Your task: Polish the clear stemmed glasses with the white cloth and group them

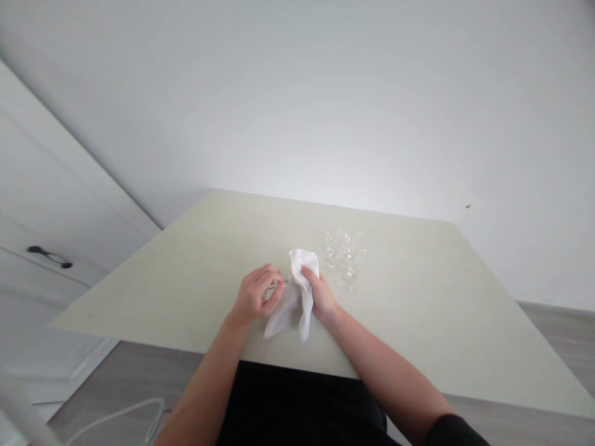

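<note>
My right hand is closed round a white cloth, thumb on top, with the cloth's lower folds hanging toward the table. Just left of it, my left hand has its fingers curled round a small clear, shiny object. One end of this object points at the cloth; whether they touch I cannot tell. Its exact kind is hidden by the fingers. Beyond my right hand, several small clear pieces that look like glass lie in a loose cluster on the table.
The pale table reaches back to a white wall. A white cabinet with a dark handle stands at the left. A white cable lies on the grey floor at the lower left.
</note>
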`<state>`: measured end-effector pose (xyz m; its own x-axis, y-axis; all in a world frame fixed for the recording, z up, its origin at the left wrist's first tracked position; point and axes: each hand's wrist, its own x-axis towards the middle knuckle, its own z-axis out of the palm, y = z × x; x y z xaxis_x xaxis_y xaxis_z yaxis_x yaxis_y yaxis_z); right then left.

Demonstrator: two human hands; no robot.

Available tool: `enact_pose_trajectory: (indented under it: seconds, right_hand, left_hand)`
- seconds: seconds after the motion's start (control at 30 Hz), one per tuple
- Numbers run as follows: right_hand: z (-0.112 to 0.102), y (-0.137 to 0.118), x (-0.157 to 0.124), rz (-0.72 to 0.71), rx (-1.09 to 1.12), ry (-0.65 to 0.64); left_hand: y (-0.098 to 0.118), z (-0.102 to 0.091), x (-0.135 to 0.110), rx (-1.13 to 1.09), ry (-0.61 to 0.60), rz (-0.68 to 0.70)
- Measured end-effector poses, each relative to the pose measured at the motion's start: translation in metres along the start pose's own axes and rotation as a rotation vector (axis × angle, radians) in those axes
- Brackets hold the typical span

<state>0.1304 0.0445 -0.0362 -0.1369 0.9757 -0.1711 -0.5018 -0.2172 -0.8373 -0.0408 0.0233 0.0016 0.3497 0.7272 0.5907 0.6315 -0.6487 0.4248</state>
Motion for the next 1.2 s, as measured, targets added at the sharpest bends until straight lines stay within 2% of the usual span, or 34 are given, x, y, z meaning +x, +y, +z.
enact_pose_trajectory:
  seconds: [0.07, 0.17, 0.27, 0.33, 0.4, 0.53, 0.6, 0.63, 0.7, 0.8, 0.87, 0.93, 1.03, 1.1, 1.13, 1.2]
  right_hand:
    - [-0.001, -0.001, 0.001, 0.033, -0.031, -0.006]
    - [-0.003, -0.005, -0.001, -0.119, -0.227, -0.036]
    - [-0.005, -0.011, -0.005, -0.369, -0.496, -0.097]
    - [-0.005, -0.013, -0.007, -0.464, -0.580, -0.122]
    - [-0.004, -0.014, -0.007, -0.423, -0.526, -0.127]
    - [-0.001, -0.009, -0.001, -0.089, -0.245, -0.124]
    - [-0.003, -0.008, 0.000, -0.021, -0.224, -0.142]
    - [-0.004, -0.008, 0.001, -0.046, -0.269, -0.154]
    - [-0.008, -0.010, -0.001, -0.225, -0.445, -0.170]
    - [-0.012, -0.015, -0.003, -0.587, -0.725, -0.244]
    - [-0.013, -0.017, -0.004, -0.688, -0.768, -0.265]
    - [-0.012, -0.015, -0.001, -0.584, -0.670, -0.221]
    - [-0.009, -0.008, 0.005, -0.205, -0.388, -0.117]
    - [-0.009, -0.005, 0.008, -0.029, -0.254, -0.091]
    - [-0.009, -0.004, 0.009, -0.004, -0.232, -0.091]
    - [-0.011, -0.004, 0.010, -0.069, -0.289, -0.107]
  left_hand:
    - [-0.009, 0.010, -0.006, -0.100, 0.140, -0.062]
    - [-0.020, 0.022, -0.008, -0.250, 0.252, -0.315]
    - [-0.026, 0.024, 0.000, -0.433, 0.239, -0.560]
    - [-0.027, 0.023, 0.004, -0.488, 0.197, -0.614]
    - [-0.026, 0.021, 0.002, -0.468, 0.218, -0.548]
    - [-0.026, 0.023, -0.011, -0.296, 0.363, -0.168]
    - [-0.027, 0.025, -0.015, -0.270, 0.366, -0.081]
    - [-0.029, 0.026, -0.014, -0.287, 0.360, -0.114]
    - [-0.032, 0.028, -0.008, -0.366, 0.322, -0.314]
    - [-0.037, 0.030, 0.005, -0.537, 0.137, -0.689]
    - [-0.037, 0.030, 0.009, -0.626, 0.039, -0.815]
    - [-0.034, 0.028, 0.007, -0.638, 0.096, -0.760]
    - [-0.027, 0.024, -0.004, -0.488, 0.250, -0.378]
    - [-0.022, 0.021, -0.010, -0.367, 0.236, -0.167]
    - [-0.021, 0.021, -0.011, -0.333, 0.203, -0.135]
    - [-0.021, 0.021, -0.009, -0.342, 0.180, -0.218]
